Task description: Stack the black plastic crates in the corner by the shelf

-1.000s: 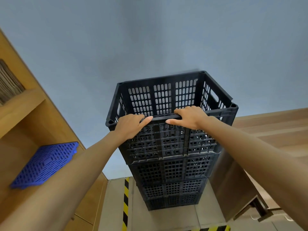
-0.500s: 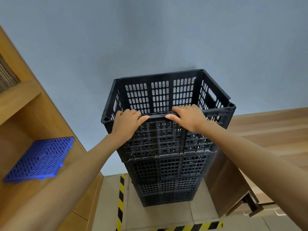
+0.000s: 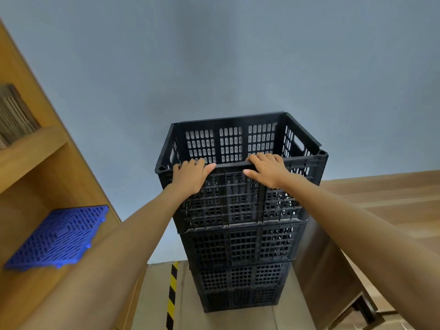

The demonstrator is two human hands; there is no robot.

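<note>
Gripping the top crate (image 3: 238,198) rim: left hand (image 3: 190,175); right hand (image 3: 267,170).

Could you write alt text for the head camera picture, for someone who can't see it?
A person's left hand and right hand grip the near rim of the top black crate on a stack of four against a grey wall. A wooden shelf at left holds a blue grid panel; yellow-black tape marks the floor.

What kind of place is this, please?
Probably a storeroom or warehouse corner: stacked black crates stand by a wooden shelf, and yellow-black hazard tape marks the floor.
</note>
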